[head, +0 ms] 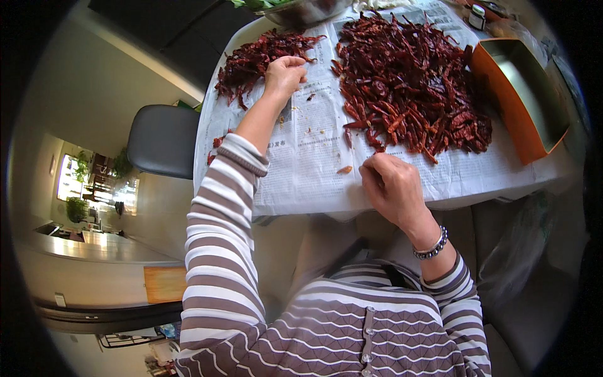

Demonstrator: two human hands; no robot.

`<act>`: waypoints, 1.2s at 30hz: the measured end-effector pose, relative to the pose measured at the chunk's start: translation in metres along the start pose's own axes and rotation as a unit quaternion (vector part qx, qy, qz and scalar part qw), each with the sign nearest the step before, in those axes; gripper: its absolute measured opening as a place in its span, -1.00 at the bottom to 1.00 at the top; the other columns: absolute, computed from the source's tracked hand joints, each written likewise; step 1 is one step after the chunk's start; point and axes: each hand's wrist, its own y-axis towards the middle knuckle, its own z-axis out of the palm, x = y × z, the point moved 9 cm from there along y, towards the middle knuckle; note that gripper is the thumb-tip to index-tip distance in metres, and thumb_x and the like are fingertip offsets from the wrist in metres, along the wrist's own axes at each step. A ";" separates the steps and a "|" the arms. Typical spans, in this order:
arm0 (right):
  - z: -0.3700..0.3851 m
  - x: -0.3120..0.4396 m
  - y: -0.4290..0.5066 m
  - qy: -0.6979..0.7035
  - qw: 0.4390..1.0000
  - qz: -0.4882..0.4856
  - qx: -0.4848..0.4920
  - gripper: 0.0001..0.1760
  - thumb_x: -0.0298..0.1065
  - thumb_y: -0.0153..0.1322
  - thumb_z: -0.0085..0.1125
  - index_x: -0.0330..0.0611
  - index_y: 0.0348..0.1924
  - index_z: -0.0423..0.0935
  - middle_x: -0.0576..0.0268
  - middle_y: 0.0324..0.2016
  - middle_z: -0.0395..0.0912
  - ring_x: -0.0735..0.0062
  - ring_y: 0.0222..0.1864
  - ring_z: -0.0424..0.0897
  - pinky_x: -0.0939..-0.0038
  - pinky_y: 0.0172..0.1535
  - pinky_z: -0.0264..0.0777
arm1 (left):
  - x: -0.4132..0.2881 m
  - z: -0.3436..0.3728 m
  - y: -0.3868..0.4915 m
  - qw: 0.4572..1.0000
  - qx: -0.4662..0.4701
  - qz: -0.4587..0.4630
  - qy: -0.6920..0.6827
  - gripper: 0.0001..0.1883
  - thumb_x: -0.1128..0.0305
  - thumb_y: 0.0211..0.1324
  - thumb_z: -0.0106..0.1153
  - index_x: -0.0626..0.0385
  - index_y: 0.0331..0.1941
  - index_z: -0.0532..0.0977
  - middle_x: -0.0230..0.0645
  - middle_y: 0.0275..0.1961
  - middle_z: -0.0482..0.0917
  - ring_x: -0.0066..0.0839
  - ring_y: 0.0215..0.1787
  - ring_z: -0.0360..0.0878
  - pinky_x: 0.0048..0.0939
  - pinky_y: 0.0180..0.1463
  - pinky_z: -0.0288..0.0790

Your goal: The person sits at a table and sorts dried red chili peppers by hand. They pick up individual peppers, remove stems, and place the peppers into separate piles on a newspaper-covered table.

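Note:
My left hand [284, 77], fingers bent, hovers at the right edge of a smaller pile of dried red chillies [245, 61]. Whether anything is between its fingers I cannot make out. Below the large heap of dried red chillies [405, 80], my right hand [393, 186] is curled near the table's front edge. Its fingertips are turned out of sight, so a held piece cannot be ruled out. Just left of that hand lies an orange chilli fragment [345, 169]. Newspaper sheets [306, 184] cover the table beneath both piles.
An orange open-topped box [506, 103] borders the large heap on the right. At the back stand a metal bowl [306, 13] with green leaves and a small dark bottle [476, 18]. More chilli bits [217, 141] lie beside my left sleeve. A dark chair [162, 141] adjoins the table's left side.

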 end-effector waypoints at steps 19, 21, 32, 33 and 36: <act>0.001 0.009 -0.005 0.002 0.999 -0.038 0.030 -0.74 -0.41 0.31 0.30 -0.20 -0.57 0.38 0.08 -0.67 0.47 0.05 -0.60 0.52 0.18 -0.50 0.40 | -0.046 0.070 -0.130 0.936 0.136 0.264 0.191 -0.76 0.36 0.11 0.29 0.20 -0.16 0.66 -0.26 -0.27 0.69 -0.53 -0.34 0.66 -0.46 -0.22 0.53; 0.002 0.007 -0.005 -0.002 0.999 -0.036 0.028 -0.75 -0.42 0.31 0.30 -0.21 -0.56 0.39 0.06 -0.65 0.47 0.04 -0.59 0.53 0.18 -0.49 0.41 | -0.054 0.079 -0.133 0.914 0.124 0.314 0.227 -0.77 0.35 0.07 0.28 0.19 -0.20 0.66 -0.20 -0.25 0.67 -0.34 -0.35 0.67 -0.37 -0.20 0.54; 0.001 0.004 -0.005 0.004 0.999 -0.029 0.016 -0.77 -0.43 0.33 0.28 -0.23 -0.53 0.39 0.04 -0.64 0.47 0.02 -0.58 0.53 0.16 -0.50 0.38 | -0.052 0.053 -0.122 0.925 0.074 0.295 0.227 -0.80 0.36 0.14 0.17 0.28 -0.29 0.57 -0.03 -0.37 0.68 -0.22 -0.40 0.67 -0.26 -0.23 0.52; 0.001 0.003 -0.005 0.004 0.999 -0.027 0.018 -0.77 -0.43 0.33 0.28 -0.23 -0.52 0.39 0.04 -0.63 0.47 0.02 -0.58 0.53 0.16 -0.50 0.38 | -0.054 0.049 -0.125 0.922 0.070 0.312 0.218 -0.79 0.36 0.15 0.20 0.29 -0.25 0.57 -0.09 -0.39 0.68 -0.38 -0.47 0.62 -0.35 -0.30 0.49; 0.000 0.003 -0.005 0.015 1.000 -0.022 0.014 -0.82 -0.50 0.30 0.28 -0.26 -0.50 0.43 0.04 -0.63 0.47 0.04 -0.58 0.52 0.21 -0.50 0.37 | -0.047 0.049 -0.135 0.935 0.117 0.261 0.211 -0.78 0.36 0.16 0.21 0.31 -0.25 0.57 -0.09 -0.40 0.68 -0.41 -0.47 0.62 -0.34 -0.33 0.46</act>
